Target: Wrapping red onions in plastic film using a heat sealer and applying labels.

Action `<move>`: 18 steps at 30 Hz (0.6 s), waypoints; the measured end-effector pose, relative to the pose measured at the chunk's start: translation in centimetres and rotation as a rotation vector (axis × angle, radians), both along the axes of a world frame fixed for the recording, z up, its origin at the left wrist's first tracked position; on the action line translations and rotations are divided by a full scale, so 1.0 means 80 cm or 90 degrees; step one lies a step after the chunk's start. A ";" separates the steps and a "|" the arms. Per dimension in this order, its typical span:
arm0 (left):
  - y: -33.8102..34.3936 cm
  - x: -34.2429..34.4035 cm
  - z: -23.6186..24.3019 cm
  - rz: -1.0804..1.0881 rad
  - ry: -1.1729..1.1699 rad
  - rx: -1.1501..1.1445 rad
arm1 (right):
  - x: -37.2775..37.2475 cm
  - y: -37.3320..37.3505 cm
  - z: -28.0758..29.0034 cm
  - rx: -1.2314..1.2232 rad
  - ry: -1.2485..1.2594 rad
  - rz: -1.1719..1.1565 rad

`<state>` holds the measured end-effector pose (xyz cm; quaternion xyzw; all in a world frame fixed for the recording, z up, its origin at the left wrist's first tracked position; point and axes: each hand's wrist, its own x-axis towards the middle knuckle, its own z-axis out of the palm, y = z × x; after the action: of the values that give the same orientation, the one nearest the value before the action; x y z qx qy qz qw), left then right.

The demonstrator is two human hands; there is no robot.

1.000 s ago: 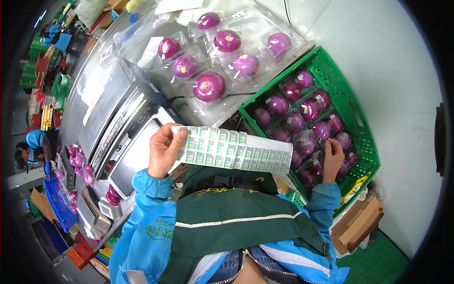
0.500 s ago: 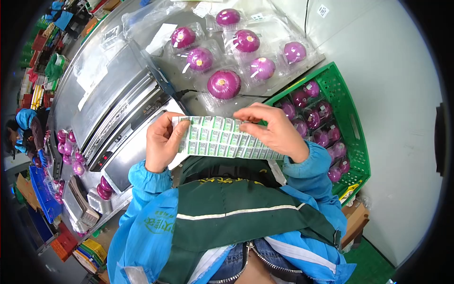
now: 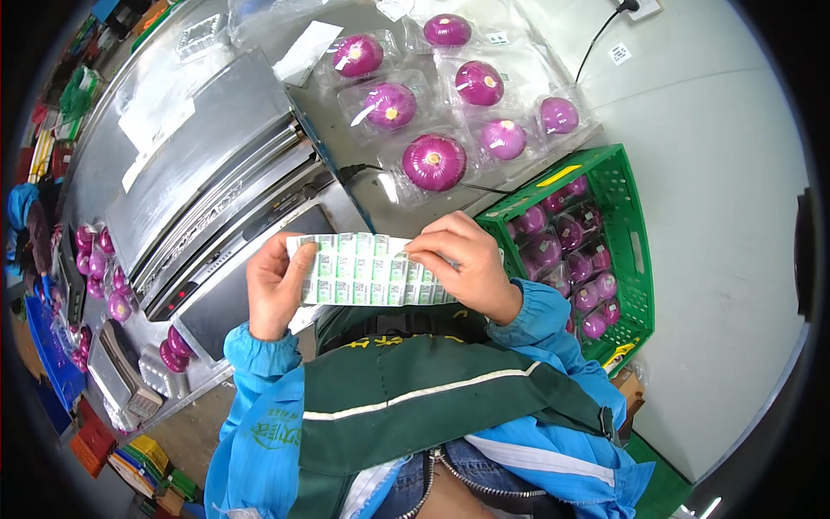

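Note:
In front of my body I hold a white sheet of stickers [image 3: 363, 268] with rows of small green-and-white printed labels. My left hand [image 3: 275, 284] grips its left end, thumb on top. My right hand [image 3: 467, 264] pinches at the upper edge toward the right, its thumb and forefinger together on a label; whether that label is lifted, I cannot tell. Beyond the sheet, purple onions in clear plastic packs sit on the metal table, the nearest onion [image 3: 434, 162] just past my right hand. Some packs carry a white strip or label.
At right, a green crate [image 3: 635, 259] holds several packed onions beside a pale wall [image 3: 718, 216]. A metal wrapping machine [image 3: 233, 208] with a black cable stands at left. Beyond it are a scale [image 3: 121, 368], more onions [image 3: 104, 268] and a person in blue [image 3: 30, 216].
My right hand has moved onto the sheet's upper edge and its fingers have closed there. The sheet has shifted slightly left and down in view, and the whole view has turned a little.

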<state>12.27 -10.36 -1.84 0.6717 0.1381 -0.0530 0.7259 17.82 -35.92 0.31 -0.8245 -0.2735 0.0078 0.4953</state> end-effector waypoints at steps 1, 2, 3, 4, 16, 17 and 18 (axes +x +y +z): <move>0.007 -0.002 -0.005 -0.001 0.006 -0.009 | -0.001 0.002 0.000 0.066 0.091 -0.018; 0.015 -0.003 -0.008 0.024 0.004 -0.022 | 0.004 -0.003 0.001 0.107 0.155 -0.071; 0.021 -0.005 -0.011 0.049 0.003 -0.034 | 0.010 -0.013 -0.011 0.163 0.300 -0.139; 0.025 -0.005 -0.009 0.057 0.010 -0.034 | 0.021 -0.020 -0.015 0.224 0.326 -0.201; 0.026 0.002 -0.002 0.118 -0.014 0.006 | 0.164 -0.098 -0.196 0.051 0.289 -0.340; 0.024 0.002 -0.002 0.133 -0.012 0.011 | 0.168 -0.093 -0.198 -0.048 0.252 -0.324; 0.023 0.002 -0.002 0.140 -0.015 0.008 | 0.166 -0.092 -0.197 -0.117 0.221 -0.320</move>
<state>12.45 -8.53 -2.02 0.6579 0.2028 0.0354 0.7245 31.10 -43.27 -15.44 -0.8937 0.0291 0.0507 0.4448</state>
